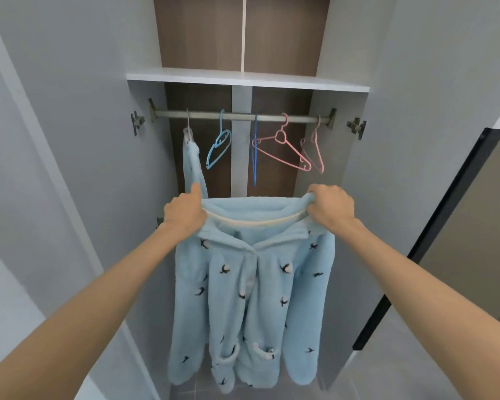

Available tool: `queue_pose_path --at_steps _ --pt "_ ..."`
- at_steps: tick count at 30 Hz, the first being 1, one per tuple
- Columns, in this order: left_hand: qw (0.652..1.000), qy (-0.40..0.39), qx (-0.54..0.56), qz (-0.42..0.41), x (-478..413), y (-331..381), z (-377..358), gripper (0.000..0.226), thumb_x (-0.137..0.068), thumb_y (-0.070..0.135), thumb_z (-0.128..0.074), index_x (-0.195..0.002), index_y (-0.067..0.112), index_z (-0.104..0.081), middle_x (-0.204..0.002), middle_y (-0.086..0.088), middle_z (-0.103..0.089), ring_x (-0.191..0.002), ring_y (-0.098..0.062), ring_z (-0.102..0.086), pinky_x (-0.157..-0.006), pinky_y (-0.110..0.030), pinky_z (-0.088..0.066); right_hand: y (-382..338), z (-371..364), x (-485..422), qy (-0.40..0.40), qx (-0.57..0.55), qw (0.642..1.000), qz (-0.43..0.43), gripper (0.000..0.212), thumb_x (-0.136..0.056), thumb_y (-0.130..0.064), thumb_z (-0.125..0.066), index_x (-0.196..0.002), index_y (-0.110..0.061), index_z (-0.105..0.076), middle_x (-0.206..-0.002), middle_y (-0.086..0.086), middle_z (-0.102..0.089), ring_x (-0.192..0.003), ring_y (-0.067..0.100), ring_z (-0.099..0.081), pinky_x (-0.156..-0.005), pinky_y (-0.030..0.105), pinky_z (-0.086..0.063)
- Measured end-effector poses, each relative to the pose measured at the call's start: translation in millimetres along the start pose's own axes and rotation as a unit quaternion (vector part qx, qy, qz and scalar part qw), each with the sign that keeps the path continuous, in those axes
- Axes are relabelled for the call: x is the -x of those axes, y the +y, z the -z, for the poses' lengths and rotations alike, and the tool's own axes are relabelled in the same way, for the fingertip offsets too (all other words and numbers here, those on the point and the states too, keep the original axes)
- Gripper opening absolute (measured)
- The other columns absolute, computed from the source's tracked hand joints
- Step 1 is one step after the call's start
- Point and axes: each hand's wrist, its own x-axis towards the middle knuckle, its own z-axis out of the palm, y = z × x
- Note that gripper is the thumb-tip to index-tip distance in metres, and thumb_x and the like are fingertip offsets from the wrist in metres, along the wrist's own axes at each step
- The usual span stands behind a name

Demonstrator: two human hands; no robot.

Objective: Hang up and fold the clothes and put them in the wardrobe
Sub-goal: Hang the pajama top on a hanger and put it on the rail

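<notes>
Head view.

- Light blue fleece garment [251, 284], dark bird motifs: held up by the collar at the near front of the open wardrobe [272, 96], below the rail [243, 116], its hem hanging free above the floor [401, 356].
- Left hand [185, 215]: clenched on the garment's left shoulder, thumb raised.
- Right hand [329, 207]: fingers curled round the collar's right end.
- Rail: fixed across the wardrobe, under a white shelf [243, 79].
- Hung on it, left to right: a second blue garment [192, 163], a light blue hanger [220, 145], a dark blue hanger [254, 157], a pink hanger [280, 137] and a paler pink hanger [319, 155].
</notes>
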Motion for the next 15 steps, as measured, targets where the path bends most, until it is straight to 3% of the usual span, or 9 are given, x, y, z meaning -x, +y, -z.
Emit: queue_pose_path --at_steps 2,8,15 --pt "0.994 -0.032 0.1 0.027 -16.9 -7.7 -6.8 0.017 -0.085 0.006 -0.041 -0.102 0.006 -0.04 -0.088 -0.012 -0.052 -0.082 -0.034 -0.051 -0.066 -0.035 -0.037 -0.3 -10.1 -11.8 -0.023 -0.008 0.999 -0.03 0.032 -0.083 -0.007 -0.046 -0.112 -0.014 -0.058 -0.102 0.013 -0.062 -0.084 0.032 -0.051 -0.069 0.035 -0.037" --pt "0.952 -0.112 0.278 0.064 -65.9 -14.9 -32.1 0.004 -0.084 0.014 -0.048 -0.085 0.015 -0.045 -0.083 0.0 -0.051 -0.074 -0.017 -0.047 -0.057 -0.03 -0.033 5.4 -55.3 -54.5 -0.088 -0.056 0.991 -0.079 0.031 -0.084 -0.011 -0.044 -0.111 -0.021 -0.055 -0.108 0.012 -0.062 -0.092 0.034 -0.055 -0.074 0.035 -0.038" --pt "0.938 -0.062 0.326 0.1 -127.4 -13.6 -76.1 0.008 -0.083 0.02 -0.054 -0.08 0.021 -0.046 -0.082 0.0 -0.055 -0.072 -0.015 -0.05 -0.06 -0.03 -0.037 13.6 -119.4 -132.0 -0.192 -0.064 0.977 -0.074 0.027 -0.087 -0.014 -0.048 -0.109 -0.026 -0.055 -0.114 0.006 -0.06 -0.102 0.03 -0.056 -0.077 0.033 -0.039"
